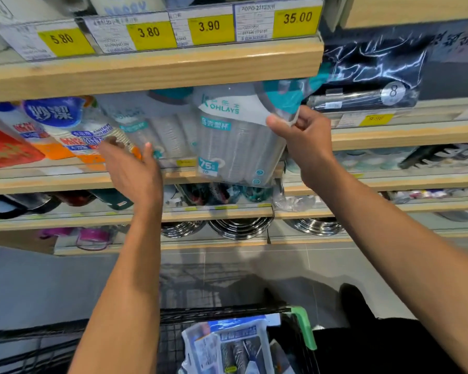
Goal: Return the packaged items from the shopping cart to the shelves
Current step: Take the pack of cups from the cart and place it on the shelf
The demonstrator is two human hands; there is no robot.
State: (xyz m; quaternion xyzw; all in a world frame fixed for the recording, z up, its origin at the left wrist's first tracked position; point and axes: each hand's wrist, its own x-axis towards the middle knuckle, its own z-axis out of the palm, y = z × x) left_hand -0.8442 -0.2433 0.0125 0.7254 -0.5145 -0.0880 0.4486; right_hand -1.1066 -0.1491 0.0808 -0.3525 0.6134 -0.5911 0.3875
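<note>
1. Shopping cart point(227, 311), black wire with a green handle corner, sits low in view and holds one blue-and-white package point(227, 344).
2. Above the cart, the right hand point(303, 139) pinches the top edge of a clear pack of plastic cups point(235, 141) at the shelf point(146, 68) front.
3. Left of that pack, the left hand point(133, 168), fingers spread, presses a neighbouring cup pack point(135, 125).
4. Four yellow price tags point(152, 33) line the shelf edge above.
</note>
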